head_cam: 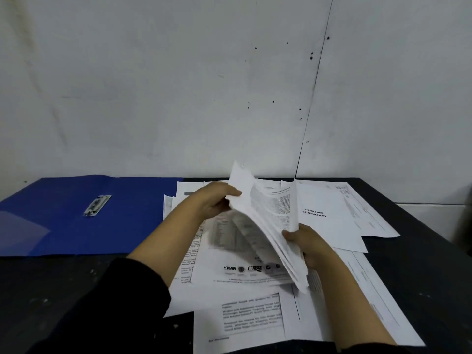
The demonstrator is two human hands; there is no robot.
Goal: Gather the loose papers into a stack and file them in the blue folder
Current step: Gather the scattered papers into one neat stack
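A bundle of white printed papers (268,215) is lifted on edge above the table, its sheets fanning and bending. My left hand (214,200) grips the bundle's far upper edge, thumb over the top. My right hand (306,244) grips its near lower corner. Under and around the bundle, several loose printed sheets (245,302) lie spread and overlapping on the dark table. The blue folder (63,215) lies open and flat at the left, with a metal clip (97,205) on its inside.
The dark table (63,297) ends at a grey wall along the back. More loose sheets (339,213) lie at the right, reaching toward the table's right edge (421,226). A translucent pocket (20,233) sits in the folder's left corner.
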